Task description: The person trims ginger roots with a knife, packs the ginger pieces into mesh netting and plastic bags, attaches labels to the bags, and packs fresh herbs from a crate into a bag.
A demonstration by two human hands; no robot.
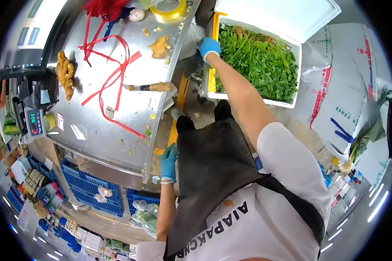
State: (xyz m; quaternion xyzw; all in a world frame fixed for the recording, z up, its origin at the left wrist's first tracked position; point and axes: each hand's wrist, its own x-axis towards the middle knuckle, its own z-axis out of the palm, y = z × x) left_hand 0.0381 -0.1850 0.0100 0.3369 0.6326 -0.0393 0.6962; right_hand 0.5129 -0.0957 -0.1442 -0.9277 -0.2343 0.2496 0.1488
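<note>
My right hand [209, 48], in a blue glove, is at the left rim of a white foam box [297, 71], by its yellow-taped edge; its fingers are curled and what they hold, if anything, is hidden. Leafy green herbs [259, 63] fill the box, and its white lid [283, 15] stands beyond it. Low beside the metal table [104, 150] hangs my left hand [168, 163], also blue-gloved, near the black apron. Its fingers point toward the table edge, and whether it holds something does not show.
On the table lie red straps [125, 65], a wooden-handled knife [150, 87], ginger [65, 75], yellow tape [169, 12] and a scale [35, 122]. White sacks [342, 87] are at the right. Blue pallets [89, 187] stand below the table.
</note>
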